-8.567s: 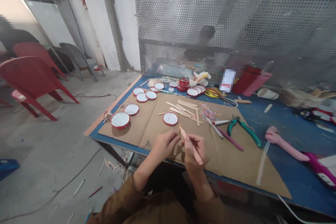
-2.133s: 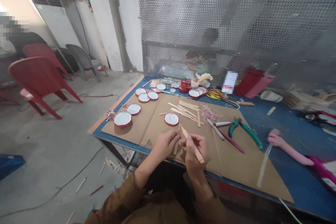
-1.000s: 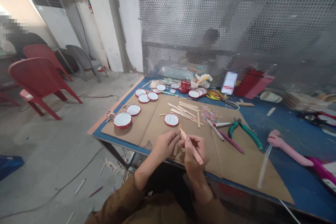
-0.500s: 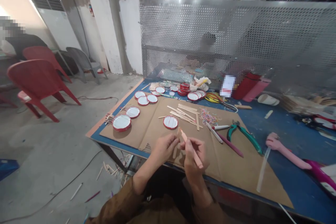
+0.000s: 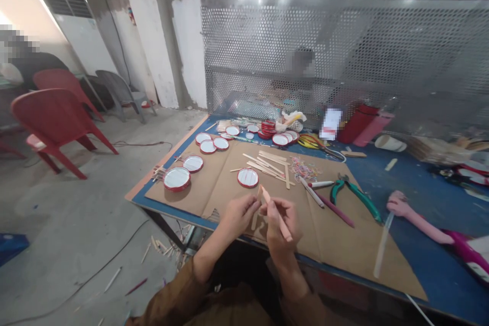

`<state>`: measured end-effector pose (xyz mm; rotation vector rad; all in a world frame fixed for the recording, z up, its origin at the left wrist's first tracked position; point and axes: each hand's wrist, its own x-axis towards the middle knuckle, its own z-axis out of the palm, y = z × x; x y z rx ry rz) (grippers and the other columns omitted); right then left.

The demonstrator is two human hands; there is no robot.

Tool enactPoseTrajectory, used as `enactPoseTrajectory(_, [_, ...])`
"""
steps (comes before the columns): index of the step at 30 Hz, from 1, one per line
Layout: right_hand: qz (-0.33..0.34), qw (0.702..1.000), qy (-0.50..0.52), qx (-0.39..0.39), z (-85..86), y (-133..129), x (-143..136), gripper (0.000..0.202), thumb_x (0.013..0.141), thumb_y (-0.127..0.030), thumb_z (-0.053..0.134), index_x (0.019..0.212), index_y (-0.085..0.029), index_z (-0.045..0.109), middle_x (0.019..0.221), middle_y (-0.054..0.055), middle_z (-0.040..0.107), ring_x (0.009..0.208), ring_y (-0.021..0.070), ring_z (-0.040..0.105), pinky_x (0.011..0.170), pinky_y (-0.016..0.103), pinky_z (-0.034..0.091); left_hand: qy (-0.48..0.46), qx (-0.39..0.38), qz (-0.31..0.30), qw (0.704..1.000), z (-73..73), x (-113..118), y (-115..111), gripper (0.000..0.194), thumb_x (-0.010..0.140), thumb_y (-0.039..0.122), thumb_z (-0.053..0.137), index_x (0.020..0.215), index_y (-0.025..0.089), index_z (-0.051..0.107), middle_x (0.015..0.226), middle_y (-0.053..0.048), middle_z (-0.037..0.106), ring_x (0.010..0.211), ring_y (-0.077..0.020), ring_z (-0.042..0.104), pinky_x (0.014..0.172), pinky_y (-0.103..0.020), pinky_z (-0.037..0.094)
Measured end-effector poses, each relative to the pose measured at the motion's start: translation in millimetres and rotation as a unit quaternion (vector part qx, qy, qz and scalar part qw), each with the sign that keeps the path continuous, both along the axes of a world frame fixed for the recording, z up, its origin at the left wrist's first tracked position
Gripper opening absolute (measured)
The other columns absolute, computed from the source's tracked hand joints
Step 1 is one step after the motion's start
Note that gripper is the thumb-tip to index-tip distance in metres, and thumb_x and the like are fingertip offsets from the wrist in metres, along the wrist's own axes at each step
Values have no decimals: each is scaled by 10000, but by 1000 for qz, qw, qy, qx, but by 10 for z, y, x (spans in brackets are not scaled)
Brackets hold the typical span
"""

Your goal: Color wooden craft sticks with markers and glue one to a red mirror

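Note:
My left hand [image 5: 237,215] is closed, pinching a short wooden craft stick [image 5: 260,193] upright at the fingertips. In my right hand [image 5: 281,218] a peach-pink pen [image 5: 283,227] is gripped, its tip beside or touching the stick. I cannot tell whether they are in contact. Just beyond my hands lies a red-rimmed round lid [image 5: 248,178] with a white face. Behind it is a loose pile of craft sticks [image 5: 267,165], with small coloured rubber bands [image 5: 304,169] at its right. Another stick [image 5: 254,220] lies on the cardboard below my hands.
Cardboard [image 5: 206,183] covers part of the blue table [image 5: 412,178]. Green-handled pliers [image 5: 357,196], several pens [image 5: 313,193] and a pink glue gun [image 5: 420,221] lie right. More lids [image 5: 208,146] sit left and back. A phone [image 5: 331,124] leans before a perforated metal panel [image 5: 260,46].
The pen in my right hand has shifted slightly, its rear end moving a little left and up. My left hand stays nearly still with the stick.

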<state>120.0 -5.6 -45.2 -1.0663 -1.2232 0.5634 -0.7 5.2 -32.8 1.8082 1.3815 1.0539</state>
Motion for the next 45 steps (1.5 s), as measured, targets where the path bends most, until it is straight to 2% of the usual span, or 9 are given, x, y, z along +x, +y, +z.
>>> enactPoseTrajectory(5, [17, 1000, -1, -1, 11, -8, 5, 171, 897, -364, 591, 898, -192, 581, 686, -15, 654, 589, 118, 633, 561, 220, 503, -22, 0, -8, 1000, 18, 2, -8, 252, 905, 317, 404, 715, 182, 499, 648, 20, 471, 633, -123, 476, 612, -223, 344])
enactPoseTrajectory(9, [19, 1000, 2, 10, 14, -6, -2, 166, 899, -358, 587, 926, -195, 586, 712, -14, 659, 625, 125, 646, 616, 243, 531, -17, -2, -4, 1000, 21, -1, -11, 260, 901, 319, 415, 692, 182, 486, 629, 27, 444, 616, -119, 458, 593, -221, 328])
enactPoseTrajectory(15, [8, 1000, -1, 10, 49, -18, -6, 174, 900, -363, 584, 881, -190, 584, 665, -19, 650, 578, 118, 632, 557, 220, 501, -18, -2, -9, 1000, 7, -6, 0, 261, 911, 316, 415, 714, 177, 513, 640, 27, 463, 627, -116, 464, 602, -215, 339])
enactPoseTrajectory(21, [20, 1000, -4, 3, 26, -12, -4, 189, 899, -380, 578, 904, -191, 583, 703, -13, 655, 614, 128, 647, 601, 245, 524, -24, 10, -13, 1000, -4, -11, 2, 255, 913, 313, 422, 739, 172, 545, 664, 15, 513, 649, -121, 502, 619, -213, 363])
enactPoseTrajectory(32, [-28, 1000, 1, 14, 53, -38, -2, 190, 886, -377, 585, 874, -188, 583, 670, -13, 651, 579, 125, 635, 570, 234, 513, -30, -3, -9, 1000, -34, -4, 8, 285, 901, 362, 411, 701, 182, 504, 639, 20, 483, 629, -123, 481, 616, -227, 361])
enactPoseTrajectory(37, [-52, 997, -23, 44, -32, -3, 22, 208, 899, -380, 559, 938, -182, 608, 649, -13, 650, 521, 115, 612, 532, 228, 511, -65, -17, -16, 998, -6, -3, 7, 280, 883, 374, 430, 695, 180, 507, 636, 22, 481, 629, -123, 471, 612, -229, 357])
enactPoseTrajectory(39, [-80, 994, -42, 57, -69, 33, 32, 242, 890, -393, 572, 984, -176, 622, 697, 15, 684, 567, 133, 644, 565, 247, 535, -92, -27, -29, 995, 6, -22, 12, 285, 881, 396, 438, 717, 179, 524, 639, 24, 483, 638, -126, 473, 622, -229, 371])
enactPoseTrajectory(42, [-117, 988, -77, 62, -62, 92, 46, 244, 879, -364, 598, 1030, -175, 629, 878, 77, 730, 785, 179, 700, 735, 311, 571, -133, -42, -36, 990, 19, -69, 20, 325, 880, 464, 463, 776, 174, 566, 664, 17, 505, 679, -137, 496, 647, -235, 401])
enactPoseTrajectory(45, [-88, 986, -113, 86, -27, 147, 76, 285, 905, -263, 554, 1178, -186, 582, 1064, 103, 711, 1001, 194, 675, 881, 358, 550, -187, -71, -60, 978, 23, -120, 31, 397, 852, 554, 517, 784, 166, 567, 693, -4, 556, 686, -146, 522, 661, -252, 425])
